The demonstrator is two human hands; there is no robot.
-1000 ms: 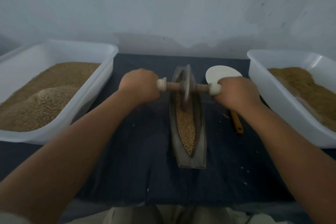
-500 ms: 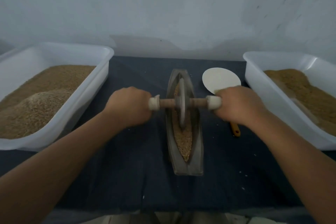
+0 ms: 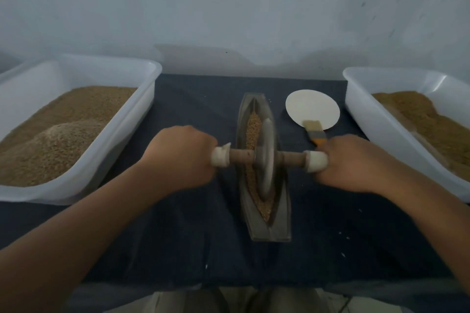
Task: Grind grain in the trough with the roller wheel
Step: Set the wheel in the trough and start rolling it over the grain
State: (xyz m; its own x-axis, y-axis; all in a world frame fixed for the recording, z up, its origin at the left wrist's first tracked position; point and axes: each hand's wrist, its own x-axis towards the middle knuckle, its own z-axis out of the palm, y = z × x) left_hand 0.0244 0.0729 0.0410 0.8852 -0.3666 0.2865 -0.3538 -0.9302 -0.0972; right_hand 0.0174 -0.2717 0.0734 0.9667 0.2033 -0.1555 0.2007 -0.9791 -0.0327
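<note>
I see left hand (image 3: 181, 157) and right hand (image 3: 352, 162), arms extended, each gripping the axle of the roller wheel (image 3: 265, 160), upright in the trough (image 3: 264, 221).

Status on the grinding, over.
Left hand and right hand grip the roller wheel handles. Wheel down in trough, on grain. Brush beside trough, clear of wheel.

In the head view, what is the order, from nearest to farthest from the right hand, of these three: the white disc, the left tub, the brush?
1. Brush, just beyond the right hand.
2. White disc, behind the brush.
3. Left tub, far over on the left side.
</note>
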